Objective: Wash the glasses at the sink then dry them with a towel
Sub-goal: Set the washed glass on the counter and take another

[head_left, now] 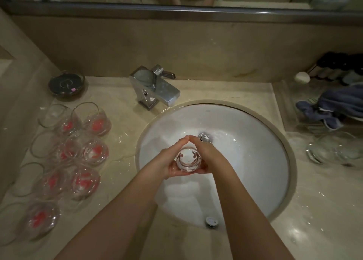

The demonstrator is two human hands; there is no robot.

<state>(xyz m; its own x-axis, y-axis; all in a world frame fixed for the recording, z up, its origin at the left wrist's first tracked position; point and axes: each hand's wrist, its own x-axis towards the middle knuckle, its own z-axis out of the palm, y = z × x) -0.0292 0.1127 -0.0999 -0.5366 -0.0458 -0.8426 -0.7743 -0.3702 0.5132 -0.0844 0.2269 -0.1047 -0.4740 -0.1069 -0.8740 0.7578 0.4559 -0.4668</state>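
head view: a round white basin [245,142], glossy and smooth, sat sunk into a beige marble-look surface [121,181] that was wet and shining. over the bowl a clear tumbler [189,159], cylindrical with a faint reddish print, stood mouth up between both hands, just in front of the metal drain plug [204,138]. the left hand [170,159] curled round its left side and the right hand [206,154] round its right, each grip closed on the glass, fingertips meeting at the far side and thumbs near the base. both bare forearms reached in from the lower edge and converged over the basin. a squared chrome faucet [155,87] stood behind the bowl on the left. further left, a cluster of clear glasses with red prints [92,138] stood on the surface (some too blurred to count), with a dark round dish [66,84] behind them. on the right lay a blue-grey cloth [334,104] in a clear tray, and more clear glassware [332,151] nearer, blurred.
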